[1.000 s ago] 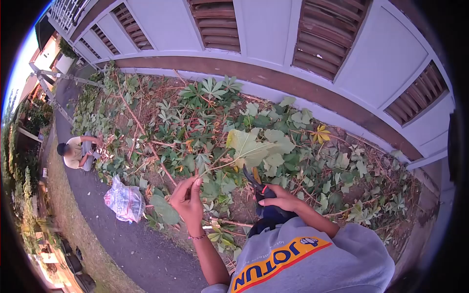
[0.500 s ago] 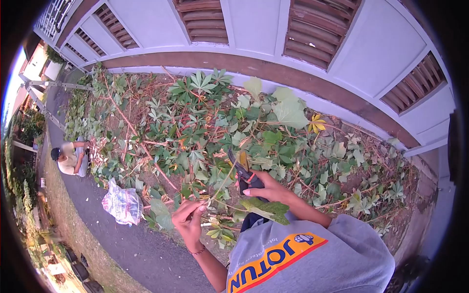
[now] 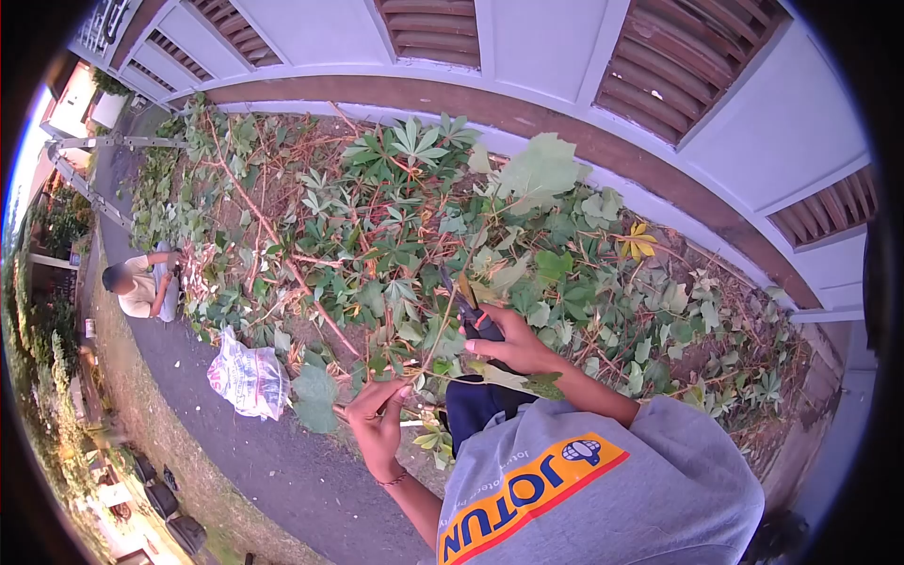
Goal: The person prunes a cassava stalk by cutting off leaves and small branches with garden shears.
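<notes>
My right hand (image 3: 516, 341) is wrapped round a pair of dark-handled pruning shears (image 3: 482, 323), whose blades point up and away from me, one yellowish. Between the thumb and fingers of my left hand (image 3: 379, 420) is a thin leafy stem (image 3: 439, 341). It runs up past the shears, close beside the blades. A green leaf (image 3: 504, 376) on a side stalk lies in front of my right wrist. Close to my left fingers hangs a broad grey-green leaf (image 3: 315, 399). Under both hands spreads a bed of cut branches and leaves (image 3: 377, 273).
A white plastic bag (image 3: 250, 374) stands on the paved path (image 3: 217, 424) at the left. Farther along, another person (image 3: 143, 285) sits low at the pile's edge, near a metal ladder (image 3: 89, 193). A pale wall with brown louvres (image 3: 537, 47) borders the far side.
The view has shifted, so the wall, pile and bag sit differently in it. My left hand keeps its pinch on the stem, and my right hand still grips the shears.
</notes>
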The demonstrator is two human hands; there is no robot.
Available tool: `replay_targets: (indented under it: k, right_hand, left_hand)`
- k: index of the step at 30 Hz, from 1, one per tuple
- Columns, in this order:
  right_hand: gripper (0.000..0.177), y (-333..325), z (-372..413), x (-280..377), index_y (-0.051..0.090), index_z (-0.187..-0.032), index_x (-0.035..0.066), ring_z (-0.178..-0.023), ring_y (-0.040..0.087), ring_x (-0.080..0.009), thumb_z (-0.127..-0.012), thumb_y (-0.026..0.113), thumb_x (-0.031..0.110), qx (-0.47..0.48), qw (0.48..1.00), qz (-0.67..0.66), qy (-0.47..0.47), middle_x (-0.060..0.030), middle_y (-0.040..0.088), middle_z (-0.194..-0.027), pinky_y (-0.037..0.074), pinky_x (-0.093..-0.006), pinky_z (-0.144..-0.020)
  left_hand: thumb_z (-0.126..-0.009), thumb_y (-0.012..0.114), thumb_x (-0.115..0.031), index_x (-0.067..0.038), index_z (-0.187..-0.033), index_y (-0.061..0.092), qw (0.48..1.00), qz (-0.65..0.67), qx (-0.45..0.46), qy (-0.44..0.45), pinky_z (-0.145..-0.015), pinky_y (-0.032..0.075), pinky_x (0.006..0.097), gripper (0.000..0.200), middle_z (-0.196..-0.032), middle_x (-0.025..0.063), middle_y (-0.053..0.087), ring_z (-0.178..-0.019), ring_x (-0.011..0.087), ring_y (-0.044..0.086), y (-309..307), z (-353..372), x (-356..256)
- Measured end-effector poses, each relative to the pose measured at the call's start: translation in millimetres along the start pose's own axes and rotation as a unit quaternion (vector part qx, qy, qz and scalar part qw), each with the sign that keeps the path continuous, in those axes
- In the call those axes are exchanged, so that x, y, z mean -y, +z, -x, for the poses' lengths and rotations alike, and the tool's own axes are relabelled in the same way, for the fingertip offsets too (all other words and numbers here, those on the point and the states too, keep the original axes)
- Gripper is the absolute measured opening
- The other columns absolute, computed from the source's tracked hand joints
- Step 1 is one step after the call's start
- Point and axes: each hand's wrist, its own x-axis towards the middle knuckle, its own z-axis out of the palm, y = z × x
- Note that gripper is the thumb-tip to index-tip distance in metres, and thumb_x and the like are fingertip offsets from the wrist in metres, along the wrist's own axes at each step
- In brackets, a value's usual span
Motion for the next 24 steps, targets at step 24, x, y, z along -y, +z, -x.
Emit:
replay_targets:
  k: [24]
  right_hand:
    - [0.029,121,-96,2,0.062,-0.105,0.001,-0.09,0.057,-0.0138,-0.08,0.066,0.016,0.031,0.999,0.029,-0.002,-0.0039,0.063,-0.095,0.043,-0.0281,-0.086]
  left_hand:
    - [-0.081,0.075,-0.01,0.004,-0.089,0.066,0.972,0.147,-0.14,0.121,-0.067,0.041,0.0279,0.018,-0.078,0.0073,0.06,-0.072,0.0162,0.052,-239,-116,135]
